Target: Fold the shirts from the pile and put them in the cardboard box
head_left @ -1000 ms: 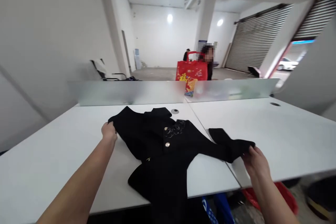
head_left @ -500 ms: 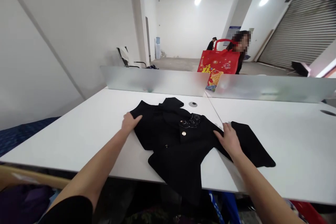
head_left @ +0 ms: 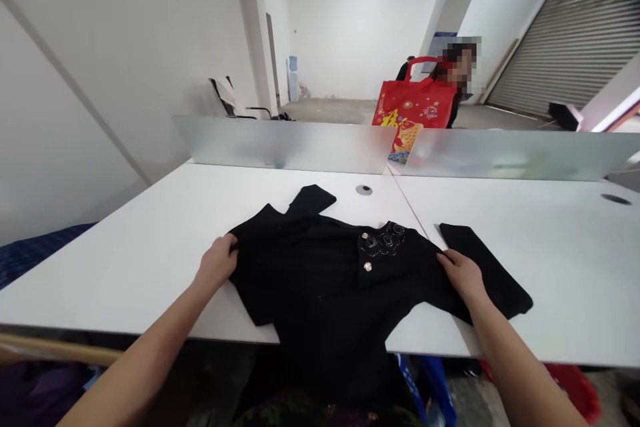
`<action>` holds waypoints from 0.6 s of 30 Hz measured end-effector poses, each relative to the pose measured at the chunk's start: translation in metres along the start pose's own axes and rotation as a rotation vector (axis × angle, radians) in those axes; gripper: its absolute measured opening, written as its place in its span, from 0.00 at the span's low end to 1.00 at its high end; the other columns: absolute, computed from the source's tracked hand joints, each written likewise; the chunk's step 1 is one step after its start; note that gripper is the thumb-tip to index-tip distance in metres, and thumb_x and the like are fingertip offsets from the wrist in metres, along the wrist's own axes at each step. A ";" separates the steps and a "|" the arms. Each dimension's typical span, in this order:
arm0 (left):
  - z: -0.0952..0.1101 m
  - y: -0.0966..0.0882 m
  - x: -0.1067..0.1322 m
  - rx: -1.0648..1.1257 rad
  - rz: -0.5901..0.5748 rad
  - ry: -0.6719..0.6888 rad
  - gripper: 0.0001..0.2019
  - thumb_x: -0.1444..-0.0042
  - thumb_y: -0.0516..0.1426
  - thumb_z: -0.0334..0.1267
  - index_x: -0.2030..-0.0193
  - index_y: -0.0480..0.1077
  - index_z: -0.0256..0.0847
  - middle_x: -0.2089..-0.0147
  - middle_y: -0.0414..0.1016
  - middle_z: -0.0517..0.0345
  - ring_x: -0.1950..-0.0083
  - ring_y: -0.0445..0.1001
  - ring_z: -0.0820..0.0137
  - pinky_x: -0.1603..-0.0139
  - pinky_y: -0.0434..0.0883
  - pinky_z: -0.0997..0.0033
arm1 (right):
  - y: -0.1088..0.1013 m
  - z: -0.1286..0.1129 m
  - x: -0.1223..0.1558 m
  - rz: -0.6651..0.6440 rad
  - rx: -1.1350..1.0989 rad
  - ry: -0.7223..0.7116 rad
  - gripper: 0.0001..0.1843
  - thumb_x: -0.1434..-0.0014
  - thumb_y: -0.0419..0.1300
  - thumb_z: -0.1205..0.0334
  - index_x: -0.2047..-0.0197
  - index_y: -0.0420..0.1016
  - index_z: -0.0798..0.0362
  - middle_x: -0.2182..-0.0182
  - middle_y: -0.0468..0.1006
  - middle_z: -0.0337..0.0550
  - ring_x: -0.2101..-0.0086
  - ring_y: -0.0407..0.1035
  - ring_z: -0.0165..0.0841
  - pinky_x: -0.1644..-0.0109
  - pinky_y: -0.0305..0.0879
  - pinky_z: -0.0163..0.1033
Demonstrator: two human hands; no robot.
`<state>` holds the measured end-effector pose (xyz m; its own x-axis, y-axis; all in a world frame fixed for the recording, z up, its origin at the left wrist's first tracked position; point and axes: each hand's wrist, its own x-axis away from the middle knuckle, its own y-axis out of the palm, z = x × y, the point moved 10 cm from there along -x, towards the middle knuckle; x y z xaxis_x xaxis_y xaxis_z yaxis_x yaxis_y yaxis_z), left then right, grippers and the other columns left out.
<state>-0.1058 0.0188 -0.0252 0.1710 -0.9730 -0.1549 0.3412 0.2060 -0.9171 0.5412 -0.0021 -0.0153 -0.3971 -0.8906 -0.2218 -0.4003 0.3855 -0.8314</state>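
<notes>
A black long-sleeved top [head_left: 320, 273] lies spread across the white table [head_left: 165, 227], its lower part hanging over the front edge. Rose-like trim and shiny round buttons decorate its neckline, to the right of its middle. My left hand [head_left: 219, 261] is closed on the garment's left edge, thumb and fingers pinching the cloth. On the other side my right hand [head_left: 463, 271] pinches the cloth near the right shoulder. One sleeve sticks out at the back, while the other reaches right beyond my right hand with its end folded over.
Frosted divider panels [head_left: 290, 143] run along the table's back edge. Behind them hangs a red gift bag [head_left: 413, 103], with a person [head_left: 457, 80] beside it. Blue bags [head_left: 435, 387] and a red container [head_left: 575, 390] are below the table's front right.
My hands have moved farther apart and closed on the cloth. The black top is pulled wider and flatter, its neckline trim shifted right and its left edge drawn out leftward.
</notes>
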 end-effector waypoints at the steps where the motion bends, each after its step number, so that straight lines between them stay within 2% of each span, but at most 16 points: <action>1: -0.002 0.004 0.006 -0.053 -0.071 0.021 0.09 0.43 0.51 0.36 0.56 0.66 0.43 0.55 0.72 0.52 0.55 0.74 0.61 0.57 0.69 0.65 | -0.003 0.007 0.004 0.000 -0.057 0.024 0.12 0.46 0.57 0.52 0.71 0.75 0.51 0.73 0.78 0.43 0.68 0.71 0.38 0.65 0.62 0.39; 3: -0.001 0.002 0.012 -0.133 -0.143 0.055 0.10 0.42 0.52 0.43 0.56 0.66 0.43 0.55 0.72 0.51 0.58 0.74 0.60 0.61 0.70 0.63 | -0.008 0.014 0.010 0.003 -0.247 0.070 0.14 0.47 0.59 0.49 0.68 0.76 0.51 0.73 0.78 0.42 0.68 0.72 0.38 0.64 0.65 0.39; 5: 0.014 -0.014 0.008 -0.166 -0.072 0.130 0.15 0.41 0.52 0.51 0.55 0.67 0.42 0.52 0.71 0.48 0.56 0.73 0.57 0.60 0.71 0.61 | -0.007 0.012 0.013 -0.021 -0.521 0.129 0.18 0.49 0.62 0.47 0.60 0.77 0.51 0.69 0.80 0.42 0.67 0.74 0.38 0.63 0.69 0.40; 7: 0.049 -0.030 -0.003 -0.161 0.049 0.284 0.16 0.38 0.50 0.49 0.53 0.68 0.41 0.50 0.71 0.45 0.50 0.72 0.55 0.54 0.71 0.58 | 0.003 0.001 0.012 -0.094 -0.738 0.211 0.27 0.54 0.68 0.48 0.52 0.76 0.51 0.65 0.81 0.43 0.65 0.76 0.39 0.62 0.72 0.41; 9: 0.091 -0.033 -0.017 -0.135 0.124 0.471 0.14 0.36 0.48 0.42 0.50 0.68 0.39 0.48 0.71 0.44 0.43 0.68 0.54 0.44 0.68 0.55 | 0.021 -0.018 0.011 -0.226 -0.812 0.303 0.32 0.61 0.74 0.52 0.52 0.76 0.53 0.64 0.82 0.47 0.64 0.77 0.42 0.61 0.74 0.42; 10: 0.112 -0.028 -0.025 -0.117 0.126 0.546 0.15 0.36 0.48 0.39 0.47 0.67 0.38 0.44 0.69 0.43 0.39 0.64 0.54 0.40 0.65 0.54 | 0.032 -0.030 0.013 -0.313 -0.814 0.337 0.31 0.63 0.75 0.54 0.55 0.77 0.54 0.65 0.82 0.49 0.64 0.77 0.43 0.62 0.75 0.43; 12: 0.143 -0.008 -0.042 -0.078 0.044 0.610 0.17 0.37 0.47 0.35 0.43 0.65 0.37 0.38 0.66 0.43 0.34 0.59 0.54 0.35 0.60 0.52 | 0.046 -0.053 0.017 -0.443 -0.789 0.348 0.24 0.64 0.75 0.56 0.63 0.78 0.56 0.69 0.82 0.51 0.67 0.78 0.45 0.63 0.76 0.45; 14: 0.167 0.012 -0.055 -0.049 -0.045 0.624 0.19 0.36 0.46 0.33 0.40 0.65 0.37 0.36 0.64 0.45 0.32 0.57 0.56 0.32 0.57 0.54 | 0.038 -0.071 0.022 -0.427 -0.729 0.248 0.19 0.61 0.74 0.55 0.67 0.78 0.55 0.70 0.82 0.50 0.68 0.77 0.45 0.63 0.76 0.45; 16: 0.186 0.026 -0.063 -0.027 -0.107 0.630 0.20 0.35 0.44 0.33 0.39 0.64 0.41 0.34 0.63 0.50 0.32 0.57 0.59 0.32 0.57 0.58 | 0.012 -0.083 0.033 -0.317 -0.631 0.053 0.18 0.57 0.71 0.51 0.66 0.79 0.54 0.68 0.83 0.49 0.64 0.77 0.46 0.59 0.75 0.46; 18: 0.200 0.035 -0.069 -0.005 -0.163 0.614 0.21 0.33 0.43 0.35 0.36 0.63 0.47 0.33 0.62 0.55 0.34 0.61 0.62 0.35 0.60 0.61 | -0.017 -0.095 0.057 -0.250 -0.570 -0.180 0.21 0.53 0.67 0.46 0.62 0.81 0.53 0.63 0.83 0.48 0.59 0.77 0.47 0.52 0.74 0.47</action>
<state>0.0790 0.1139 0.0272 -0.4447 -0.8744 -0.1942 0.3132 0.0513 -0.9483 0.4470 -0.0369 0.0348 -0.1104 -0.9775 -0.1799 -0.8579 0.1851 -0.4794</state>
